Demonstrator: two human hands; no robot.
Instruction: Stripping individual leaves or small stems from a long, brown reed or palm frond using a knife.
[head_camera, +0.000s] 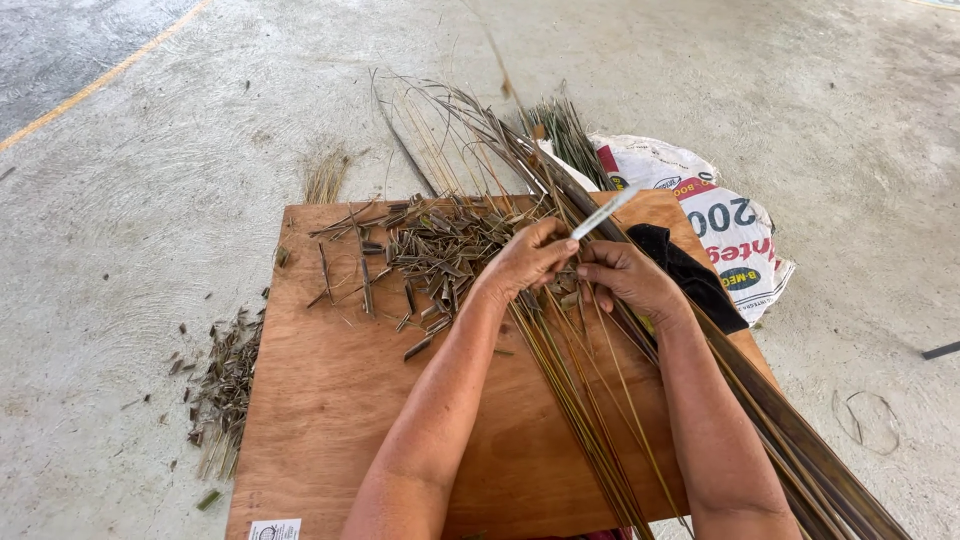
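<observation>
While both hands meet over the board's middle, the long leaf ribs (575, 390) run diagonally from near edge to far side w/ tips fanning past the board. Left hand (528, 258) – fingers clamped on the ribs. Right hand (625, 275) – fingers closed round a thin white-handled blade (603, 212), tip pointing up-right. Wooden board (330, 400) lies on the concrete floor (150, 180). Heap of cut leaf scraps (440, 250) just left of the hands; more scraps (225, 380) on the floor beside the board. Black cloth (690, 275) & printed sack (720, 225) to the right.
</observation>
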